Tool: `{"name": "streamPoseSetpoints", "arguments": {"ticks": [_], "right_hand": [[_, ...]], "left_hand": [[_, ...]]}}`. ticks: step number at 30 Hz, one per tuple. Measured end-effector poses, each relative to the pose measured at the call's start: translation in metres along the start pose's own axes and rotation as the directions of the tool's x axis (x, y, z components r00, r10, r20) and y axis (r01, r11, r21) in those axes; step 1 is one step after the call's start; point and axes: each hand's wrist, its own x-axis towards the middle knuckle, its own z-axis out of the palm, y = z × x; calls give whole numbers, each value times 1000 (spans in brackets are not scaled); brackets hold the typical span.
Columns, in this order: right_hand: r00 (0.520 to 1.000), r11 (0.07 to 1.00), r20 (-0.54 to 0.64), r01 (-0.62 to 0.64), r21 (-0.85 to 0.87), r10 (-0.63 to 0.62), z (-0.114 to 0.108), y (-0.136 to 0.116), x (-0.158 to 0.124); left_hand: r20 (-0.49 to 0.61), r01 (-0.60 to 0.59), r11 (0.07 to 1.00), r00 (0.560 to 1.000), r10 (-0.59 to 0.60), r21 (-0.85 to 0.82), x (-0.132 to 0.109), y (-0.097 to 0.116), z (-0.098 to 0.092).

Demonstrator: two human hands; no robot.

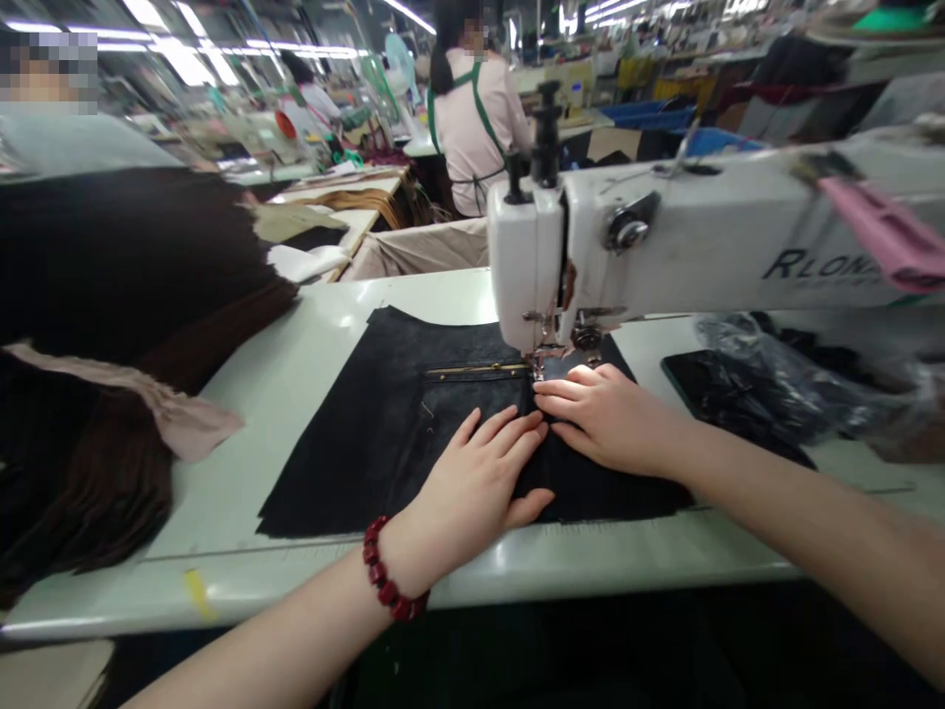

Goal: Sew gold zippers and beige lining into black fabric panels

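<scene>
A black fabric piece (340, 443) lies flat on the pale green table (243, 473), its right part under the head of a white sewing machine (532, 266). A gold zipper (472, 370) runs across it, left of the presser foot (538, 372). My left hand (487, 473), with a red bead bracelet (384, 576) at the wrist, rests on the fabric with fingers spread, just below the zipper. My right hand (612, 418) lies flat on the fabric right beside the presser foot, fingertips close to it. The two hands' fingertips nearly meet.
Stacked dark fabric (125, 276) fills the left side, with a beige strip (148, 399) over it. Right of the machine head are a dark phone (686, 379) and clear plastic bags (797, 384). A pink cloth (886, 231) hangs on the machine arm. A person (479, 118) sits beyond.
</scene>
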Motion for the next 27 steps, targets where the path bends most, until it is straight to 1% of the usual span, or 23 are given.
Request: {"name": "streamPoseSetpoints", "arguments": {"ticks": [3,5,7,8,9,10,11,13,14,15,17,18,20,24,27], "right_hand": [[991,992,-62,-114,45,117,3,-18,-9],[980,982,-102,-161,95,170,3,-35,-24],[965,964,-133,-204,172,228,-2,-50,-49],[949,947,-151,-241,214,276,-5,-55,-65],[924,921,-168,-295,254,343,-9,-58,-84],[884,885,-191,-365,289,427,-14,-58,-104],[825,833,-210,-445,330,524,-18,-55,-126],[685,709,-222,-597,375,694,-24,-42,-168],[617,654,-228,-664,363,753,-25,-34,-187],[559,605,-233,-718,344,796,-25,-26,-203],[487,527,-202,-780,338,850,-21,-14,-224],[463,498,-184,-798,340,867,-17,-10,-229],[440,466,-153,-818,339,885,-10,-5,-230],[435,460,-151,-834,304,888,-1,0,-221],[412,441,-159,-838,319,897,1,1,-218]], "left_hand": [[-16,-10,1000,1000,10,-6,0,-7,6],[-37,-12,1000,999,12,-12,0,-10,10],[-44,-15,1000,999,14,-20,-1,-13,13],[-44,-17,1000,999,16,-24,-1,-14,14],[-41,-19,999,999,18,-26,-1,-14,15],[-39,-20,999,999,19,-28,-1,-14,15],[-38,-18,999,999,17,-28,0,-15,16],[-38,-10,1000,999,9,-28,1,-15,16],[-36,-6,1000,999,5,-29,1,-15,17],[-34,-2,1000,999,1,-31,2,-16,17],[-32,3,999,999,-4,-38,3,-16,17],[-30,6,999,1000,-7,-42,4,-15,16],[-23,9,999,1000,-10,-45,4,-14,14],[3,0,999,1000,1,-37,4,-13,10],[4,0,999,1000,0,-40,4,-13,10]]}}
